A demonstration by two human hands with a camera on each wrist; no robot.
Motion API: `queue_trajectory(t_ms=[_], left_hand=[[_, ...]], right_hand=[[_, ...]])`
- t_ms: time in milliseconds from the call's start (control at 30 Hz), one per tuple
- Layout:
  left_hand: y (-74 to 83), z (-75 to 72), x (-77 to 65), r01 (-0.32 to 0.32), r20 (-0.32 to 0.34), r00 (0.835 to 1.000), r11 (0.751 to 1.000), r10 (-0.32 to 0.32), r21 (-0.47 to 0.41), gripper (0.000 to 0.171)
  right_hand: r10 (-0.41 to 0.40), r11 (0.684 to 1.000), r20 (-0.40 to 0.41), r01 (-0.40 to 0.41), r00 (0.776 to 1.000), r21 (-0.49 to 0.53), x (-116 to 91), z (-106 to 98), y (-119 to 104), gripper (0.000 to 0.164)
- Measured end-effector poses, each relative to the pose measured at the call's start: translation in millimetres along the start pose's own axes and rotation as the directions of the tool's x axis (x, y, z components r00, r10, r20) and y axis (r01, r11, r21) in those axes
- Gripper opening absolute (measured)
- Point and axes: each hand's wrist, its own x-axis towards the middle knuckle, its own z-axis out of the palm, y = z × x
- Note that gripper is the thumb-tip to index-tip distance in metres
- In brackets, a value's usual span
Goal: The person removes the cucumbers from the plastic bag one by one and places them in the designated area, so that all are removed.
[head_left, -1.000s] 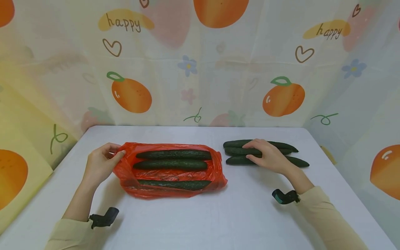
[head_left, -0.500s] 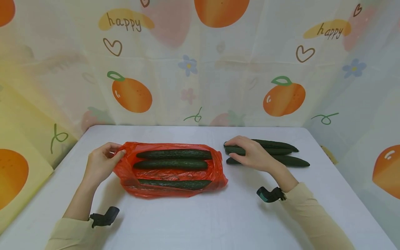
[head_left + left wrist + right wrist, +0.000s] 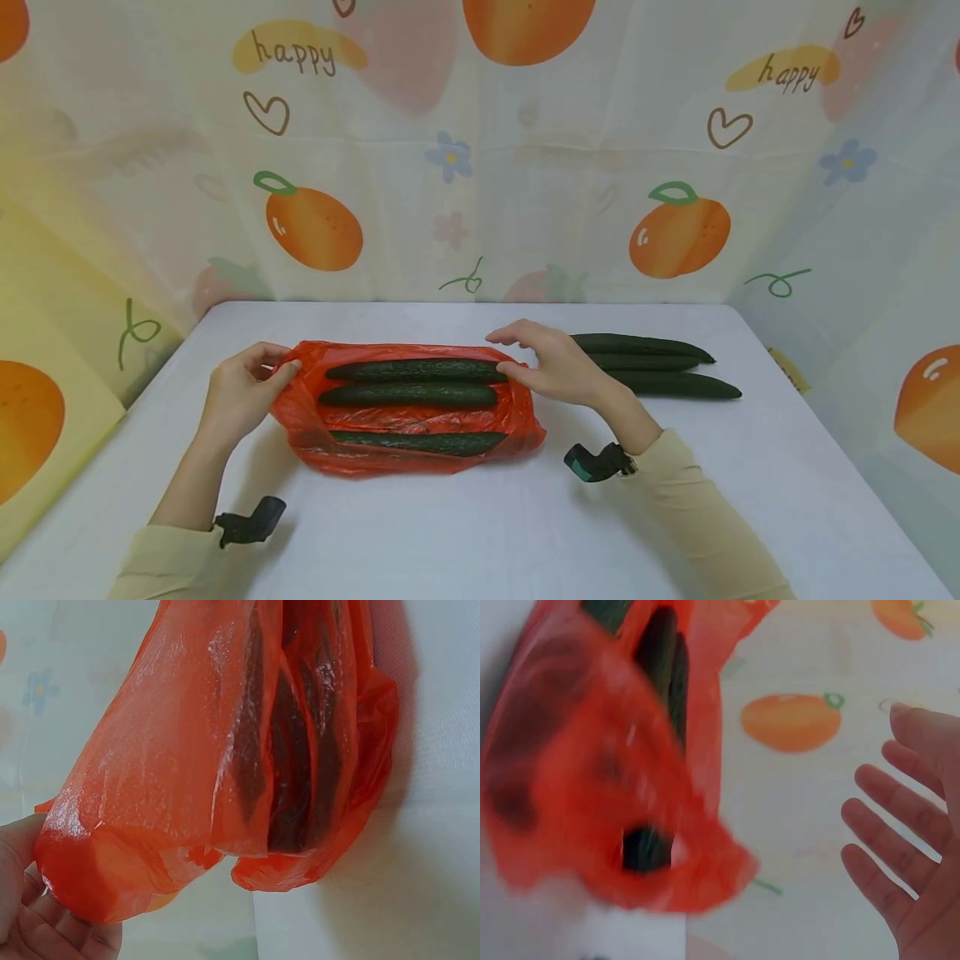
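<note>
A red plastic bag (image 3: 307,433) lies on the white table, its opening facing up, with a cucumber (image 3: 416,369) at the back, another cucumber (image 3: 408,396) just in front and a third cucumber (image 3: 420,443) partly under the front film. My left hand (image 3: 234,396) pinches the bag's left back corner between thumb and fingers; in the left wrist view the bag (image 3: 165,750) is stretched up from there. Over the bag's right back corner is my right hand (image 3: 558,367), fingers extended. The right wrist view shows this hand (image 3: 922,832) holding nothing, fingers spread.
To the right of the bag, several cucumbers (image 3: 678,384) lie side by side, their left ends hidden behind my right hand. The white table (image 3: 465,533) ends at a fruit-printed curtain (image 3: 525,200) at the back. A black wrist camera (image 3: 251,521) sits on my left wrist.
My right hand has moved left from the loose cucumbers to the bag's right back corner, carrying none of them. The left hand and the bag have stayed in place.
</note>
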Motion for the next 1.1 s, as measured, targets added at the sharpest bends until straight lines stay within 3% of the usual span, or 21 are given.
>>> queue_trajectory(t_ms=[300,633,1100], left_hand=[[-0.6,1.5,-1.2,0.020,0.016,1.000,1.000,-0.020,-0.009,0.029],[-0.9,2.0,-1.6,0.035,0.032,0.999,0.999,-0.034,-0.026,0.031],[0.7,1.9,-1.7,0.044,0.038,0.998,0.999,-0.043,-0.031,0.032]], right_hand=[[0.051,0.993,0.057,-0.056,0.997,0.102,20.9,23.5,-18.1,0.035],[0.146,0.979,0.164,-0.166,0.976,0.120,36.6,52.3,-25.6,0.041],[0.220,0.972,0.274,-0.233,0.936,0.017,56.8,83.8,-28.8,0.043]])
